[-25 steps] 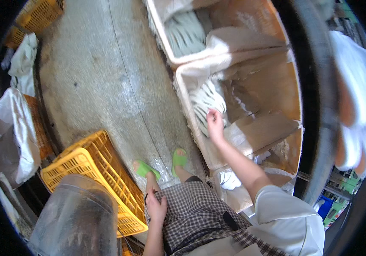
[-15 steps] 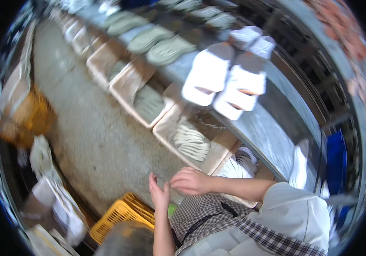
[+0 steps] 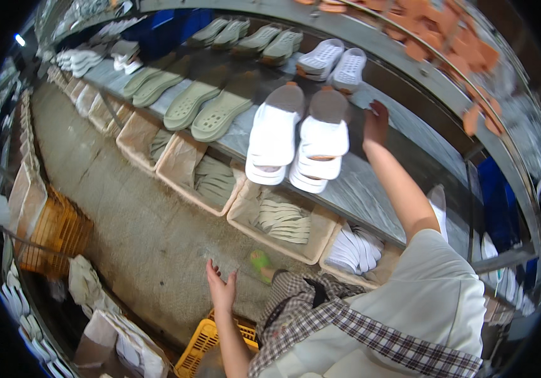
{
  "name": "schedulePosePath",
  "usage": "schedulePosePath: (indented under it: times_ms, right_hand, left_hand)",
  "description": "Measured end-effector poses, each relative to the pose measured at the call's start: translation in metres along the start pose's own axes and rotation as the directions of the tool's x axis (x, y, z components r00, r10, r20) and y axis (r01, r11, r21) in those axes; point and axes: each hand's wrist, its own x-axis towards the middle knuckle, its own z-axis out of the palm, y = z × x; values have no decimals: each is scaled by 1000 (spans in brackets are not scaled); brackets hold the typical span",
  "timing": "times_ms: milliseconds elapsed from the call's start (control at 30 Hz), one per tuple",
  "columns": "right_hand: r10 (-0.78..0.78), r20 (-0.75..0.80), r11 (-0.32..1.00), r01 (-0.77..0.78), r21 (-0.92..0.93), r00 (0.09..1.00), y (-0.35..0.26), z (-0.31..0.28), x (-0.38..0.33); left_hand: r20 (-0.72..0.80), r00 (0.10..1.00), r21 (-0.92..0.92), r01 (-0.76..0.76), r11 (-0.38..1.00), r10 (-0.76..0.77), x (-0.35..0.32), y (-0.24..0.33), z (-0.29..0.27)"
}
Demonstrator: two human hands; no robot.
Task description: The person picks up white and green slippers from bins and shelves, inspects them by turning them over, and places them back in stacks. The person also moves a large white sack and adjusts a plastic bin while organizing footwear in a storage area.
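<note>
My left hand [image 3: 222, 291] is raised over the floor beside the yellow crate, its fingers apart and nothing in them. Over the shelf [image 3: 371, 189], my right hand [image 3: 376, 126] reaches to the right of the white stacks, nearest to the small white perforated shoe soles [image 3: 348, 70]. Its fingers look stretched out and empty, though they are dark and partly blurred. Two stacks of thick white shoe soles [image 3: 275, 135] with grey-brown heel areas lie side by side at the shelf's front edge. To their left is a pair of pale green soles [image 3: 220, 110] with holes.
Lined bins [image 3: 239, 217] below the shelf hold green, cream and white strap pieces [image 3: 355, 249]. More soles [image 3: 264, 44] line the shelf's back. Orange pieces [image 3: 447, 31] lie on an upper rack. A yellow crate [image 3: 204, 343] and an orange-yellow basket [image 3: 59, 230] stand on the left.
My hands have parted: the right has gone up and away over the shelf, while the left stays low, a little further left. The head view has shifted, and the soles look undisturbed.
</note>
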Motion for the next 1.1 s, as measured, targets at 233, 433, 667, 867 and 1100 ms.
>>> schedulePosePath:
  times_ms: [233,433,667,867,1100]
  right_hand:
    - [269,78,877,-210,-432,960,154,33,122]
    - [395,233,891,-309,-334,889,196,42,173]
    - [597,235,795,-605,-44,767,144,22,172]
    - [715,148,662,-730,171,683,66,-9,108]
    - [811,214,508,-837,203,544,21,-43,28]
  left_hand:
    - [-10,963,98,270,958,-270,1,-24,-34]
    - [-81,962,151,270,951,-260,9,-32,-27]
    - [56,984,199,155,968,-169,-4,-21,-36]
    - [190,936,4,301,954,-296,4,-26,-47]
    - [363,895,53,257,965,-258,30,-55,-37]
